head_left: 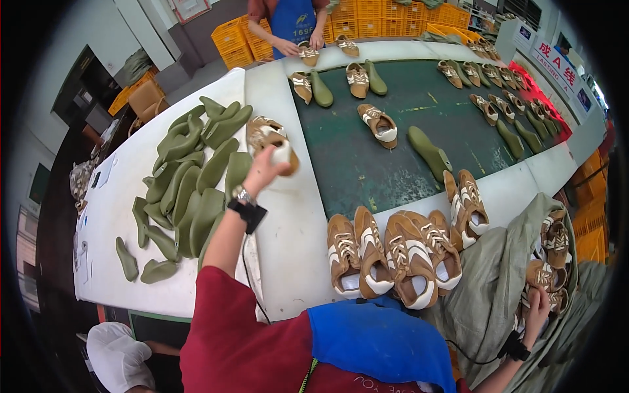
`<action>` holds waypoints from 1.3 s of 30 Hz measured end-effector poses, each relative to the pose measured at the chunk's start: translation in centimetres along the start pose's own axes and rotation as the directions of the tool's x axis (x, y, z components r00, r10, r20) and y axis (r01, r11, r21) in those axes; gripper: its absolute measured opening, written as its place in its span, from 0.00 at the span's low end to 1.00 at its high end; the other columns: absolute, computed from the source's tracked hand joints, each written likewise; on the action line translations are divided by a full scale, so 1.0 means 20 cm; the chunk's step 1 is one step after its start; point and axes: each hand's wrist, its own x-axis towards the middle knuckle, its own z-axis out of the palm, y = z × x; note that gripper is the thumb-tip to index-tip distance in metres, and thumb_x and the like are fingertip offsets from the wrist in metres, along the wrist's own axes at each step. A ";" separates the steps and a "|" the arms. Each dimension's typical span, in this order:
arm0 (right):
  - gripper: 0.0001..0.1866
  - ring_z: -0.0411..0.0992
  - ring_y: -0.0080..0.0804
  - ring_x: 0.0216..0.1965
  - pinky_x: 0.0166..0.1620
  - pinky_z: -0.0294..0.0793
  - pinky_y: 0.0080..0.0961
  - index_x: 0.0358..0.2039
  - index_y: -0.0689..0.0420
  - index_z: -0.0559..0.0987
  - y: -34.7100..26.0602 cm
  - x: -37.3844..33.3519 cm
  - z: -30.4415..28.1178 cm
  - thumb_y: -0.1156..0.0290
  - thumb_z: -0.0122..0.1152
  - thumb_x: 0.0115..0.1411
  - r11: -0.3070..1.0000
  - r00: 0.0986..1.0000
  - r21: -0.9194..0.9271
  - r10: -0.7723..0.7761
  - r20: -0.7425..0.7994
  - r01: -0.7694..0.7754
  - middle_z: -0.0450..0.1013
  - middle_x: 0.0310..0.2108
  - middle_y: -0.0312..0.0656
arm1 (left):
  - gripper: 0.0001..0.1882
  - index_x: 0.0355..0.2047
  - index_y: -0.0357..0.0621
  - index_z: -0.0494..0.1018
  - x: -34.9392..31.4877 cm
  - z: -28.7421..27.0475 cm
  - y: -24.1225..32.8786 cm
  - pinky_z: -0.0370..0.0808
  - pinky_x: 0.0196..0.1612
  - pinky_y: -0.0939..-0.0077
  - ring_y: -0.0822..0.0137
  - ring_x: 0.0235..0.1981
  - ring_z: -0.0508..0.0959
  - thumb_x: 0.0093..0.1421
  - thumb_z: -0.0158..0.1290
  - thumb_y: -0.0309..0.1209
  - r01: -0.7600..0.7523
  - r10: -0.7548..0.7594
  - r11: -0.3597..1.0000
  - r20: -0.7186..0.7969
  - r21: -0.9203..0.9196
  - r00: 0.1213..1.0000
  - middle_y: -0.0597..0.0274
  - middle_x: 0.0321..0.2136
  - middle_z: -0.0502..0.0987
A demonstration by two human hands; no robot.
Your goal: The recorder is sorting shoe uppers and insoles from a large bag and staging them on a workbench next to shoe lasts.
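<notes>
My left hand (262, 169) reaches out over the white tabletop, its fingers closed around the white heel of a brown-and-white sneaker (263, 129). That shoe is beside a large heap of green shoe lasts (185, 185). At the lower right, my right hand (537, 310) is at the mouth of a grey-green sack (483, 288) full of sneakers. Its fingers are closed on the edge of a brown sneaker (545, 276) there; the sack's folds hide part of the shoes. Between my arms, several sneakers (411, 255) stand in a row along the near table edge.
A green conveyor belt (406, 177) carries sneakers and lasts, including a single sneaker (378, 126) and a last (429, 152). Across the table a co-worker in a blue apron (293, 29) handles a shoe. Yellow crates (370, 18) stand behind. Another person in white (120, 357) is at lower left.
</notes>
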 end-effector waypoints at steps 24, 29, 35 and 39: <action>0.26 0.72 0.44 0.41 0.46 0.70 0.32 0.39 0.59 0.77 0.77 0.03 -0.18 0.64 0.69 0.37 0.583 0.834 -0.668 0.542 -0.105 -0.463 0.74 0.37 0.51 | 0.18 0.49 0.34 0.66 -0.46 0.76 0.98 0.58 0.58 0.66 0.62 0.54 0.66 0.56 0.46 0.21 -0.074 0.275 0.882 0.380 -0.466 0.883 0.54 0.49 0.69; 0.16 0.73 0.47 0.34 0.40 0.71 0.34 0.32 0.56 0.80 0.48 -0.03 -0.39 0.65 0.64 0.40 0.688 0.889 -0.578 0.424 -0.171 -0.440 0.75 0.30 0.49 | 0.16 0.46 0.32 0.67 -0.48 0.74 1.13 0.59 0.58 0.67 0.60 0.52 0.68 0.56 0.46 0.21 -0.157 0.367 0.862 0.381 -0.482 0.848 0.53 0.46 0.71; 0.09 0.63 0.13 0.25 0.28 0.64 0.15 0.27 0.63 0.76 0.12 -0.11 -0.65 0.69 0.57 0.56 0.964 0.960 0.168 0.230 -0.157 -0.204 0.70 0.22 0.29 | 0.20 0.46 0.34 0.68 -0.49 0.71 1.34 0.61 0.56 0.67 0.58 0.52 0.69 0.51 0.50 0.20 -0.386 0.525 0.838 0.376 -0.386 0.764 0.51 0.45 0.72; 0.12 0.67 0.13 0.29 0.34 0.68 0.14 0.36 0.64 0.75 -0.20 -0.06 -0.44 0.66 0.52 0.60 0.872 0.979 0.446 0.172 0.107 -0.202 0.73 0.30 0.30 | 0.34 0.57 0.40 0.57 -0.48 0.72 1.49 0.59 0.58 0.66 0.60 0.57 0.62 0.48 0.55 0.22 -0.537 0.714 0.690 0.337 -0.486 0.613 0.53 0.55 0.63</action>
